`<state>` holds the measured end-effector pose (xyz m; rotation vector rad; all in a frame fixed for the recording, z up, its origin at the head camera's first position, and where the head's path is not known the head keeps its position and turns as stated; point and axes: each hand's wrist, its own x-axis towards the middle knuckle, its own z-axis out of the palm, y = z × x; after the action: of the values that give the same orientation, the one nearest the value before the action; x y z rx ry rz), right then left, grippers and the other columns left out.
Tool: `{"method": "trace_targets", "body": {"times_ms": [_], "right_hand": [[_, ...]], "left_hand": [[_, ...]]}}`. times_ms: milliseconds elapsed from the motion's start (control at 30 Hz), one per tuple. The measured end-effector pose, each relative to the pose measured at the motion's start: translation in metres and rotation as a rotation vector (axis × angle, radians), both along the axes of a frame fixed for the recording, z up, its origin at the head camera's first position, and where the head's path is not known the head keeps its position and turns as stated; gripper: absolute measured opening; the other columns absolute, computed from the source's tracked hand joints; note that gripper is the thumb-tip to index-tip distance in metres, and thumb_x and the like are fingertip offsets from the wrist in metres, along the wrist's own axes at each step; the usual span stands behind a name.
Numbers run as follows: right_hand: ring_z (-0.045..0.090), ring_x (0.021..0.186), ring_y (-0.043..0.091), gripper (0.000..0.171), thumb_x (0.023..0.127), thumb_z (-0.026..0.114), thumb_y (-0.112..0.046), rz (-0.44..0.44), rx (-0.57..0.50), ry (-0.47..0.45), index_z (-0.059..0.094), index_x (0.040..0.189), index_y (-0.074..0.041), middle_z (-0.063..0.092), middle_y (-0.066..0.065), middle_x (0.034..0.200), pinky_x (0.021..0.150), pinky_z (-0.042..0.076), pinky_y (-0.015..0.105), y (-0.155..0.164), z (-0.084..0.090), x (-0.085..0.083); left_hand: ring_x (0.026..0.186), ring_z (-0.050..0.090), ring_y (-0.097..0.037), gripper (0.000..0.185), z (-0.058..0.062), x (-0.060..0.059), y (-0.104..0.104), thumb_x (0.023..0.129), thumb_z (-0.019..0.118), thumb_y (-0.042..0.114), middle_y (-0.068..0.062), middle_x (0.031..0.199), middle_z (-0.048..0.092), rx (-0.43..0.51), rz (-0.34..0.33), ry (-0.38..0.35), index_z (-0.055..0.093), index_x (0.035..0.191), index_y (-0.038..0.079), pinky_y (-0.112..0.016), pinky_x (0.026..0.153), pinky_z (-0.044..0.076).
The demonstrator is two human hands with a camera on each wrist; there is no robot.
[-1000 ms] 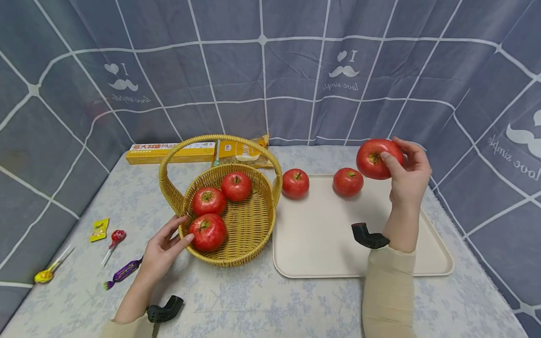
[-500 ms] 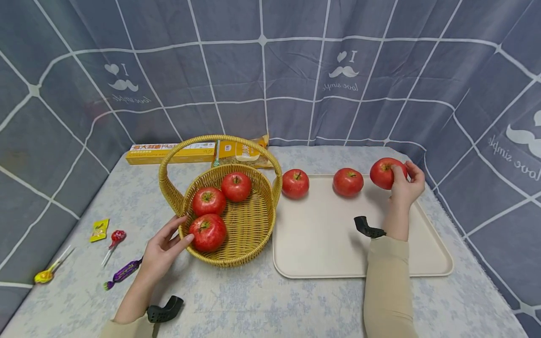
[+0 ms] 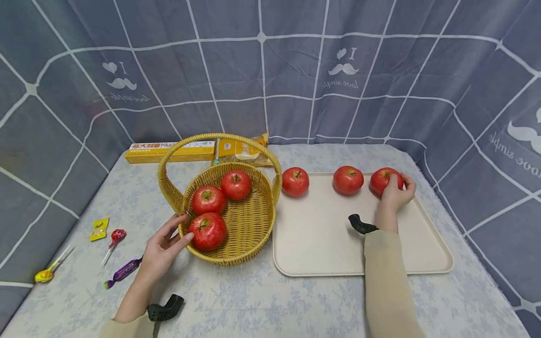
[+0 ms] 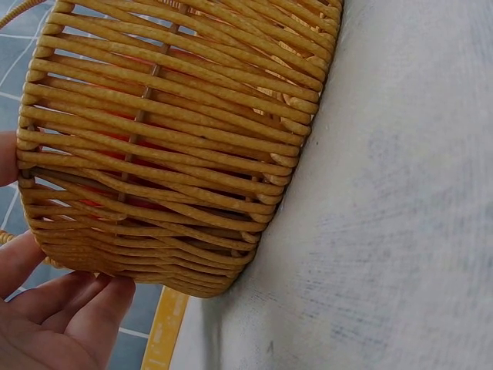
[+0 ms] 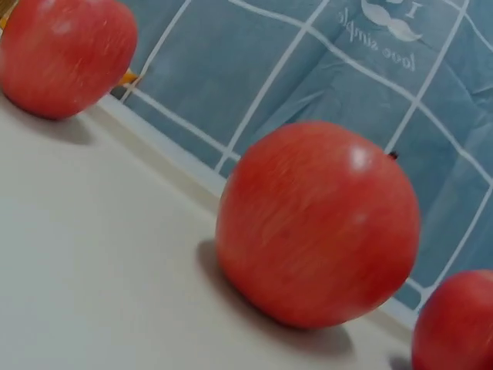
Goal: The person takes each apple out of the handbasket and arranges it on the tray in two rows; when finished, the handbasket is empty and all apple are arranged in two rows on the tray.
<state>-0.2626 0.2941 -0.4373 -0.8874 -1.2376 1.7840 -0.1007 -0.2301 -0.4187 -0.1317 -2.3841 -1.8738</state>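
We are seeing a right hand [image 3: 397, 191] gripping a red apple [image 3: 379, 180] at one o'clock on a cream tray [image 3: 321, 234], thumb over the top, fingers curling behind. From the middle of that hand, the gripped apple is lying at ten o'clock, within its hold and apparently resting on the tray. We are judging that the thumb and fingers are spanning it this way to keep it from rolling.

A middle apple [image 3: 348, 180] is sitting just beside it at nine o'clock, with an outer apple [image 3: 295, 182] farther along that line; the row is likely being spaced to give fingers room.

A left hand [image 3: 164, 244] is pinching the rim of a wicker basket [image 3: 249, 230] at eight o'clock, thumb over the edge, fingers against the outer wall, probably steadying it on the bench [image 3: 236, 300]. Inside, three apples are resting at twelve [image 3: 235, 185], ten [image 3: 209, 199] and eight o'clock [image 3: 207, 231], the lowest lying nearest the left thumb. A pasta box [image 3: 169, 153] is lying beyond, at eleven o'clock.
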Motion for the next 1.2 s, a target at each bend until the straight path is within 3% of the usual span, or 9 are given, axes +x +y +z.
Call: {"method": "trace_targets", "body": {"times_ms": [267, 600, 700, 800, 1000, 1100, 1200], "right_hand": [[0.039, 0.121, 0.007, 0.020, 0.087, 0.068, -0.015, -0.067, -0.019, 0.002, 0.061, 0.105, -0.018, 0.049, -0.003, 0.126, 0.097, 0.032, 0.013, 0.003, -0.008, -0.004], [0.036, 0.124, 0.004, 0.038, 0.091, 0.060, -0.036, -0.131, 0.102, -0.109, 0.051, 0.122, -0.017, 0.045, -0.003, 0.132, 0.100, 0.030, 0.014, -0.001, -0.015, -0.009], [0.034, 0.126, 0.004, 0.039, 0.093, 0.058, -0.032, -0.089, 0.088, -0.137, 0.048, 0.128, -0.017, 0.042, -0.003, 0.136, 0.102, 0.028, 0.014, -0.002, -0.012, -0.006], [0.030, 0.129, 0.006, 0.048, 0.089, 0.062, -0.017, -0.028, 0.048, -0.142, 0.044, 0.133, -0.022, 0.036, -0.006, 0.141, 0.102, 0.033, 0.018, -0.004, -0.008, -0.004], [0.027, 0.130, 0.011, 0.070, 0.076, 0.068, 0.003, 0.008, -0.041, -0.083, 0.042, 0.134, -0.025, 0.032, -0.008, 0.141, 0.084, 0.052, 0.028, -0.004, -0.005, -0.005], [0.028, 0.130, 0.010, 0.068, 0.076, 0.066, 0.004, -0.014, -0.027, -0.079, 0.042, 0.133, -0.023, 0.032, -0.008, 0.141, 0.086, 0.051, 0.027, -0.005, -0.003, -0.002], [0.026, 0.130, 0.006, 0.063, 0.078, 0.064, 0.004, -0.063, 0.061, -0.037, 0.042, 0.133, -0.019, 0.033, -0.006, 0.140, 0.097, 0.040, 0.019, -0.008, 0.009, 0.006]], "left_hand": [[0.136, 0.027, -0.029, 0.051, 0.000, 0.000, 0.000, 0.090, 0.063, 0.004, -0.022, 0.151, 0.021, -0.005, 0.000, 0.004, 0.042, 0.134, -0.009, -0.006, 0.088, 0.039], [0.135, 0.029, -0.025, 0.050, -0.001, 0.001, 0.000, 0.090, 0.062, 0.004, -0.022, 0.150, 0.022, -0.002, 0.003, 0.009, 0.042, 0.134, -0.009, -0.007, 0.088, 0.039], [0.135, 0.029, -0.026, 0.050, -0.002, 0.002, 0.000, 0.090, 0.062, 0.004, -0.022, 0.151, 0.021, 0.000, 0.000, 0.005, 0.042, 0.134, -0.009, -0.007, 0.088, 0.039], [0.135, 0.028, -0.028, 0.051, -0.002, 0.001, 0.000, 0.090, 0.062, 0.005, -0.022, 0.151, 0.021, -0.011, 0.002, 0.001, 0.042, 0.135, -0.008, -0.006, 0.088, 0.039], [0.135, 0.027, -0.033, 0.051, 0.000, 0.001, 0.000, 0.091, 0.062, 0.007, -0.020, 0.151, 0.021, -0.027, 0.003, -0.008, 0.042, 0.135, -0.008, -0.006, 0.088, 0.038], [0.135, 0.027, -0.033, 0.052, 0.000, 0.001, 0.000, 0.091, 0.062, 0.007, -0.020, 0.151, 0.021, -0.023, 0.002, -0.012, 0.042, 0.136, -0.007, -0.006, 0.088, 0.038], [0.135, 0.026, -0.033, 0.052, 0.001, 0.001, 0.000, 0.091, 0.062, 0.007, -0.020, 0.151, 0.020, -0.014, -0.001, -0.016, 0.041, 0.136, -0.007, -0.006, 0.088, 0.039]]}}
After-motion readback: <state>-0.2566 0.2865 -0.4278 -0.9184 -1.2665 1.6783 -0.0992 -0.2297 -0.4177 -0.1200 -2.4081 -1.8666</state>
